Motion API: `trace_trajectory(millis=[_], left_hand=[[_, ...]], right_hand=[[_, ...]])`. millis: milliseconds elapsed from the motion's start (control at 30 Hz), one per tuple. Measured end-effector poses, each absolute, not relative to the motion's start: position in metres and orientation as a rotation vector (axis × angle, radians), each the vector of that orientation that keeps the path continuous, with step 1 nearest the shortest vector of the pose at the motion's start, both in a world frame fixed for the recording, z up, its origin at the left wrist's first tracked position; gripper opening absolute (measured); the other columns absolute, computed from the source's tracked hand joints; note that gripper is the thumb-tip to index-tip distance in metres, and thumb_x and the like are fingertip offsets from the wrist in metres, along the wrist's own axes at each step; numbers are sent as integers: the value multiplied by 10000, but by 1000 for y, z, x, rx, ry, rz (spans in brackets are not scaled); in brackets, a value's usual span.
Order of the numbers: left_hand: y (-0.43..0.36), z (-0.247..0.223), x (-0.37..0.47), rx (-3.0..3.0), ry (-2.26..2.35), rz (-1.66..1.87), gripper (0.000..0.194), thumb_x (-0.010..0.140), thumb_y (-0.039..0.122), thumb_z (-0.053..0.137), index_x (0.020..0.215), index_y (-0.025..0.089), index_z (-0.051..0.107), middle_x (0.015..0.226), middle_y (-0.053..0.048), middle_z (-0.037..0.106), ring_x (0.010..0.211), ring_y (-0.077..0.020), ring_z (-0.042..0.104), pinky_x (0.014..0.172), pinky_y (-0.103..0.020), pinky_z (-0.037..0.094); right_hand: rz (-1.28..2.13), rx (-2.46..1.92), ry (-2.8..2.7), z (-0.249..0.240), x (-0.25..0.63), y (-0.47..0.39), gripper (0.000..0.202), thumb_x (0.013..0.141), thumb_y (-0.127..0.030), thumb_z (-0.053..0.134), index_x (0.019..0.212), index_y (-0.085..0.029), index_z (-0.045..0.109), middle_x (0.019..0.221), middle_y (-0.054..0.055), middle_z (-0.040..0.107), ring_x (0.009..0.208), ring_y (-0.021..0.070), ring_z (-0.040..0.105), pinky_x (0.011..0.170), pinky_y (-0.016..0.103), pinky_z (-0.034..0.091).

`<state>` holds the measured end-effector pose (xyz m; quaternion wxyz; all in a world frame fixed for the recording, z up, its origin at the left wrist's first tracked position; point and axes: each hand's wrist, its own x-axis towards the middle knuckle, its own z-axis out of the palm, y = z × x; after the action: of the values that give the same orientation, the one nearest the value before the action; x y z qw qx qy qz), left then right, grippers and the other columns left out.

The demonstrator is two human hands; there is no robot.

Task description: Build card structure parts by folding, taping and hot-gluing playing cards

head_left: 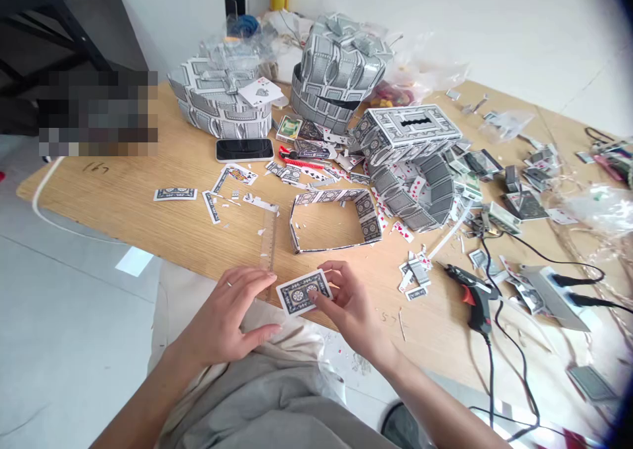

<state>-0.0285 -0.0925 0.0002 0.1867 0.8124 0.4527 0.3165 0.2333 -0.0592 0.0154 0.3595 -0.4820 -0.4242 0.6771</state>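
Observation:
My right hand (349,304) pinches a playing card (298,293) by its right side, thumb on top, with the dark patterned back facing up. Just left of the card is my left hand (237,314), its thumb and fingers apart and nothing in them. A clear ruler (268,241) lies on the table beyond the left fingertips, partly hidden by them. Beyond the card stands an open frame (370,217) of joined playing cards, with bare table inside it. Card scraps (210,206) and one patterned strip (175,194) lie to the left of that frame.
Woven card boxes (222,116) stand at the back, and a slotted card box (410,132) rests on a card basket (440,195). A phone (244,149) and a red cutter (301,159) lie mid-table. A glue gun (472,297) with cables is at right, near a power strip (558,297).

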Motion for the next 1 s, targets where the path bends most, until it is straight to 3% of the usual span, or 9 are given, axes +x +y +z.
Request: trace_trajectory(millis=[67, 133, 200, 300, 567, 800, 1000], left_hand=[[-92, -8, -37, 2452, 1279, 780, 647, 975, 363, 793, 1543, 178, 543, 1502, -164, 694, 1428, -345, 639, 1264, -535, 456], [-93, -15, -39, 2540, 1296, 742, 536, 1021, 257, 735, 1521, 161, 566, 1509, -146, 698, 1444, -305, 631, 1307, -513, 405], [-96, -19, -34, 2565, 1313, 798, 454, 1038, 180, 698, 1480, 157, 598, 1461, -128, 733, 1403, -271, 661, 1293, -485, 425], [-102, -18, -21, 2546, 1313, 902, 436, 1029, 202, 731, 1446, 130, 629, 1417, -142, 755, 1362, -278, 683, 1240, -477, 485], [-106, -22, -2, 2526, 1280, 917, 378, 1021, 203, 747, 1380, 108, 677, 1396, -144, 767, 1346, -292, 688, 1183, -479, 533], [-105, -23, -3, 2504, 1294, 855, 339, 1034, 237, 736, 1350, 125, 683, 1439, -144, 743, 1380, -295, 672, 1190, -479, 532], [-105, -26, -4, 2503, 1296, 870, 355, 1037, 240, 737, 1372, 141, 674, 1431, -131, 752, 1386, -286, 673, 1194, -475, 522]], right_hand=[[1668, -1321, -1169, 11, 237, -62, 479, 934, -389, 825, 1342, -285, 596, 999, 4, 707, 930, 217, 776, 796, 356, 683], [1552, -1406, -1310, 7, 238, -64, 439, 964, -361, 756, 1376, -281, 627, 1060, 33, 724, 983, 224, 766, 778, 333, 662], [1412, -1479, -1435, 4, 235, -65, 322, 969, -328, 705, 1285, -266, 688, 1137, 61, 745, 1026, 233, 754, 745, 316, 640], [1249, -1575, -1547, 3, 229, -63, 247, 938, -292, 690, 1179, -247, 718, 1136, 70, 765, 993, 239, 749, 738, 330, 628], [1089, -1591, -1774, 7, 221, -53, 276, 937, -203, 674, 1204, -228, 740, 1162, 72, 772, 987, 238, 750, 809, 352, 607], [952, -1581, -1902, 7, 215, -48, 252, 899, -144, 789, 1133, -219, 732, 1104, 76, 764, 998, 270, 765, 908, 393, 607], [916, -1586, -1954, 6, 215, -45, 260, 895, -139, 810, 1127, -210, 719, 1094, 84, 764, 992, 282, 769, 902, 405, 615]])
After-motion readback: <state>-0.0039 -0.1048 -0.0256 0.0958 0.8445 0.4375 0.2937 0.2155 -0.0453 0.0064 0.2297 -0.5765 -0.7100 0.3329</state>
